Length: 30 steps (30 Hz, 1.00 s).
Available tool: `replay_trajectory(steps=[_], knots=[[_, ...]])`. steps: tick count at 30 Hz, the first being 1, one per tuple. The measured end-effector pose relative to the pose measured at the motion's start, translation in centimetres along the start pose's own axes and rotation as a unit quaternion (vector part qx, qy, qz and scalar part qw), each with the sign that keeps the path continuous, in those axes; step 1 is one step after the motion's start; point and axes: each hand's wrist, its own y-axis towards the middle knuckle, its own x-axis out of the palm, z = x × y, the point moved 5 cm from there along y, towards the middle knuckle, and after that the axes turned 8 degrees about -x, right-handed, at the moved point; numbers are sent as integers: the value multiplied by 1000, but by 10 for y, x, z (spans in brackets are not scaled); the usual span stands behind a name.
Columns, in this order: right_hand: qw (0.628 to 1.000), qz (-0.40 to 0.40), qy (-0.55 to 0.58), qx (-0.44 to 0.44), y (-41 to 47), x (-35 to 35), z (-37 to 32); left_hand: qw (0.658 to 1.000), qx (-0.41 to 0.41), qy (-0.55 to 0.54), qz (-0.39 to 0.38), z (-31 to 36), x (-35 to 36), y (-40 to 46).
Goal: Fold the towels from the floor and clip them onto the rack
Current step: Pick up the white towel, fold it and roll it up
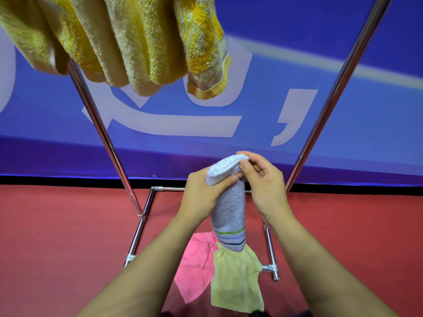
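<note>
A white towel (230, 207) with green, blue and black stripes near its lower end hangs folded between my hands, in front of the metal rack (107, 138). My left hand (203, 191) grips it just below its top. My right hand (261, 179) pinches the top fold between thumb and fingers. Below on the red floor lie a pink towel (194, 266) and a pale yellow towel (235, 280), the yellow one overlapping the pink one. Several yellow towels (128, 42) hang bunched from the top of the rack at the upper left.
The rack's two slanted chrome poles (338, 88) frame my hands, and its base bars (271, 255) lie on the red floor (57, 236) on both sides of the loose towels. A blue banner (343, 133) with white letters stands right behind the rack.
</note>
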Motion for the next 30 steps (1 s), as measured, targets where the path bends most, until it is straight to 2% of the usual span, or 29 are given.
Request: replay_trajectory(steps=[5,11,13,18,22,30], knots=[[999,-29,15,-9,4,1,3,999,11,32,14,4,-4,3],[986,-152,54,39,-1,6,13,998,18,50,-38,24,-7,5],[987,-149,41,49,-2,7,15,998,17,40,-37,29,-9,4],[989,-123,-73,47,-7,7,31,997,43,62,-35,47,-12,5],[990,-99,-69,73,-17,10,52,995,55,81,-30,57,-17,6],[977,-118,-60,169,-48,15,101,993,73,89,-30,77,-23,9]])
